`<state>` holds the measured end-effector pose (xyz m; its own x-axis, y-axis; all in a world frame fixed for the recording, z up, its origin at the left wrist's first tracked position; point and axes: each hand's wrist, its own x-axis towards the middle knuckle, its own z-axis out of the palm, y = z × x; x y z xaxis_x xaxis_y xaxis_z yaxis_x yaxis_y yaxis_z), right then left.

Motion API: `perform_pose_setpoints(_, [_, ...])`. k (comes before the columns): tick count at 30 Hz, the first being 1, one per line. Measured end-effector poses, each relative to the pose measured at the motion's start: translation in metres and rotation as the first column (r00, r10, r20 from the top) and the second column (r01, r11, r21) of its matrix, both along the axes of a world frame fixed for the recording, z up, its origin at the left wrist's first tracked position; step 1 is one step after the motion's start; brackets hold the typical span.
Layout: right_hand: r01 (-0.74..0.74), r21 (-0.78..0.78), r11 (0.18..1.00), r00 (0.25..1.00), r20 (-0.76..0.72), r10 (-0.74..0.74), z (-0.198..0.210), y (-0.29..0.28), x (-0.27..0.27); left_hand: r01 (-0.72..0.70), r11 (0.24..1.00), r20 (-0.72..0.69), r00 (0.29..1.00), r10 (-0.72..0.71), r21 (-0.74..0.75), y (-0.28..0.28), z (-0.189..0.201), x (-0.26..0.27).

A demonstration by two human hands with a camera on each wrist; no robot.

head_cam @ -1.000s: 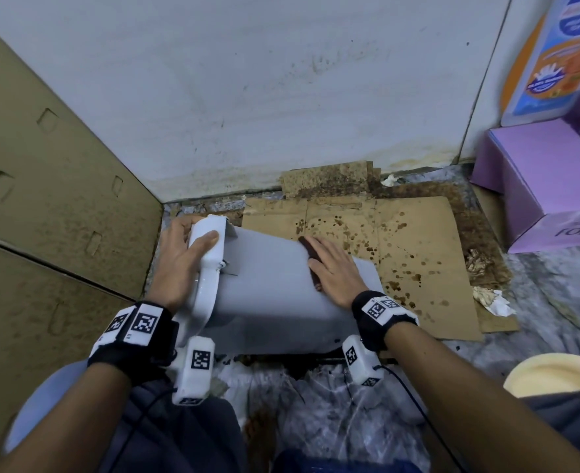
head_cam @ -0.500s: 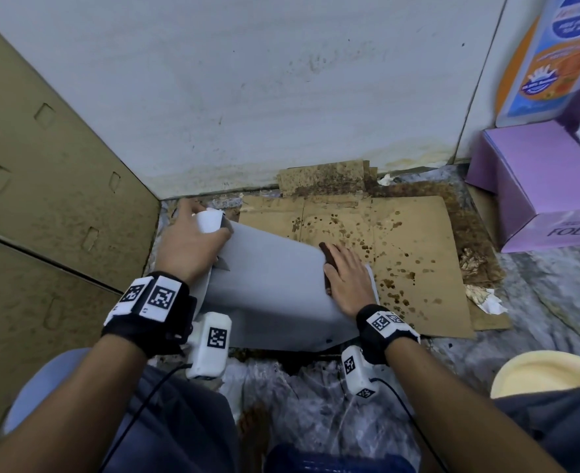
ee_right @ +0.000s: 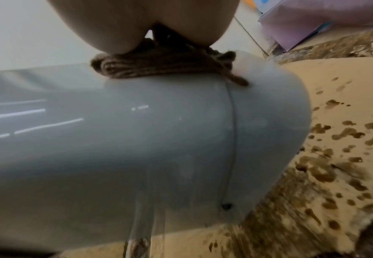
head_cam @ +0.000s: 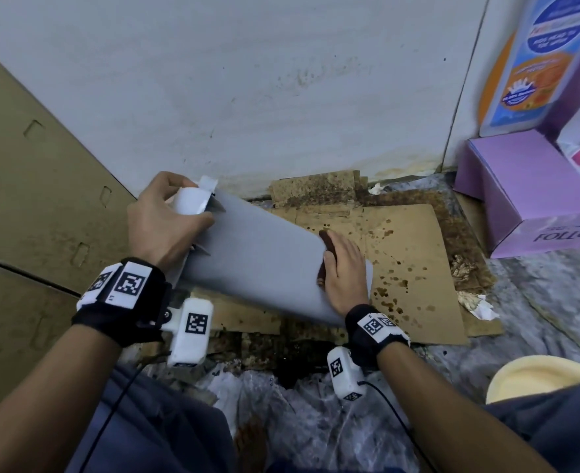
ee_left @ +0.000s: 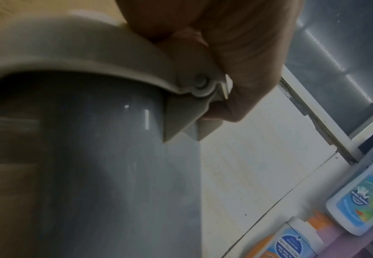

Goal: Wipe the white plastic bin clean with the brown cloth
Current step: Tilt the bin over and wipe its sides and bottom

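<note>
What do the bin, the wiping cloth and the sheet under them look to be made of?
Bin: smooth glossy plastic, it seems; sharp light reflections and a moulded seam. Cloth: brown ribbed knit, apparently; visible yarn rows. Sheet: matte cardboard, probably; brown spots have soaked in.

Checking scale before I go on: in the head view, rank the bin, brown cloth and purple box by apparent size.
1. white plastic bin, largest.
2. purple box, cropped at the frame edge and farther away, so unsure.
3. brown cloth, mostly under the right hand.

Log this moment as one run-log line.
phase: wiping | left hand: grips white bin rim | right hand: presses brown cloth flat on bin side | bin: tilted over stained cardboard
</note>
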<state>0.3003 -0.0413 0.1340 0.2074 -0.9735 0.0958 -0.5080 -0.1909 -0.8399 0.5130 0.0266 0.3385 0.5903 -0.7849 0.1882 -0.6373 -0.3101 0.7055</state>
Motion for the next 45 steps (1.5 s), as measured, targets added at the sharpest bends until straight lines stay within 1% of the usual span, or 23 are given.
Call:
perform_pose_setpoints(3, [0.033, -0.043, 0.999, 0.999, 0.018, -0.033, 0.007, -0.011, -0.004, 0.080, 0.993, -0.070, 0.994, -0.086, -0.083, 0.007, -0.007, -0.002])
perform_pose_setpoints(6, [0.020, -0.009, 1.000, 1.000, 0.013, -0.019, 0.001, -0.013, -0.013, 0.128, 0.986, -0.141, 0.980, -0.143, -0.112, 0.011, -0.029, -0.004])
perform_pose_setpoints(9, [-0.019, 0.050, 0.999, 1.000, 0.017, 0.018, -0.014, 0.003, -0.020, 0.204, 0.976, -0.115, 0.970, -0.213, -0.080, 0.014, -0.050, -0.006])
perform_pose_setpoints(11, [-0.024, 0.060, 0.998, 0.999, 0.025, 0.022, -0.023, 0.018, -0.021, 0.247, 0.967, -0.124, 0.959, -0.254, -0.068, 0.017, -0.056, -0.004])
perform_pose_setpoints(14, [0.035, 0.062, 0.997, 0.998, 0.054, -0.039, -0.026, 0.036, -0.017, 0.326, 0.945, -0.156, 0.932, -0.327, -0.031, 0.019, -0.055, 0.003])
perform_pose_setpoints(16, [0.076, 0.057, 0.995, 0.994, 0.069, -0.080, -0.027, 0.042, -0.012, 0.389, 0.920, -0.220, 0.903, -0.370, 0.048, 0.016, -0.046, 0.002])
perform_pose_setpoints(18, [0.072, 0.051, 0.996, 0.995, 0.063, -0.075, -0.031, 0.047, -0.009, 0.383, 0.914, -0.288, 0.897, -0.334, 0.131, 0.008, -0.043, 0.005])
perform_pose_setpoints(20, [0.047, 0.050, 0.998, 0.998, 0.036, -0.049, -0.034, 0.050, -0.008, 0.294, 0.926, -0.270, 0.935, -0.228, 0.236, -0.003, -0.048, 0.018])
perform_pose_setpoints(22, [0.030, 0.046, 0.998, 0.999, 0.037, -0.032, -0.032, 0.052, -0.008, 0.226, 0.919, -0.272, 0.952, -0.138, 0.323, -0.009, -0.054, 0.027])
perform_pose_setpoints(25, [0.004, 0.057, 0.998, 0.995, 0.101, -0.010, -0.018, 0.056, -0.003, 0.175, 0.938, -0.291, 0.953, -0.085, 0.299, -0.009, -0.048, 0.020])
perform_pose_setpoints(27, [-0.039, 0.068, 0.997, 0.987, 0.161, 0.027, -0.001, 0.058, 0.009, 0.142, 0.942, -0.383, 0.924, -0.016, 0.303, -0.009, -0.049, 0.016])
perform_pose_setpoints(29, [-0.093, 0.041, 0.995, 0.974, 0.210, 0.083, 0.021, 0.058, 0.033, 0.163, 0.933, -0.444, 0.896, -0.003, 0.322, -0.008, -0.049, 0.012])
perform_pose_setpoints(32, [-0.165, 0.005, 0.986, 0.960, 0.231, 0.159, 0.061, 0.055, 0.076, 0.170, 0.928, -0.423, 0.906, -0.015, 0.331, -0.005, -0.049, 0.009])
perform_pose_setpoints(35, [-0.257, 0.073, 0.964, 0.930, 0.288, 0.227, 0.083, 0.050, 0.092, 0.167, 0.925, -0.344, 0.938, -0.042, 0.342, -0.004, -0.049, 0.008])
perform_pose_setpoints(36, [-0.288, 0.075, 0.955, 0.922, 0.291, 0.255, 0.081, 0.049, 0.090, 0.164, 0.929, -0.327, 0.944, -0.050, 0.332, -0.003, -0.050, 0.008])
perform_pose_setpoints(38, [-0.309, 0.008, 0.951, 0.935, 0.183, 0.303, 0.070, 0.050, 0.080, 0.167, 0.936, -0.305, 0.950, -0.069, 0.309, 0.000, -0.051, 0.008])
perform_pose_setpoints(39, [-0.295, -0.006, 0.956, 0.948, 0.128, 0.293, 0.062, 0.050, 0.073, 0.168, 0.938, -0.286, 0.955, -0.079, 0.304, 0.002, -0.052, 0.008])
perform_pose_setpoints(40, [-0.261, 0.017, 0.965, 0.960, 0.107, 0.258, 0.052, 0.051, 0.067, 0.163, 0.938, -0.275, 0.958, -0.077, 0.306, 0.004, -0.053, 0.010])
perform_pose_setpoints(42, [-0.175, 0.119, 0.977, 0.981, 0.102, 0.163, 0.033, 0.053, 0.052, 0.151, 0.941, -0.312, 0.949, -0.051, 0.304, 0.009, -0.054, 0.011])
perform_pose_setpoints(43, [-0.151, 0.177, 0.972, 0.987, 0.081, 0.139, 0.026, 0.053, 0.044, 0.148, 0.945, -0.335, 0.941, -0.044, 0.293, 0.011, -0.055, 0.010])
perform_pose_setpoints(45, [-0.142, 0.290, 0.946, 0.990, 0.030, 0.139, 0.019, 0.054, 0.031, 0.155, 0.949, -0.347, 0.936, -0.052, 0.276, 0.013, -0.055, 0.008])
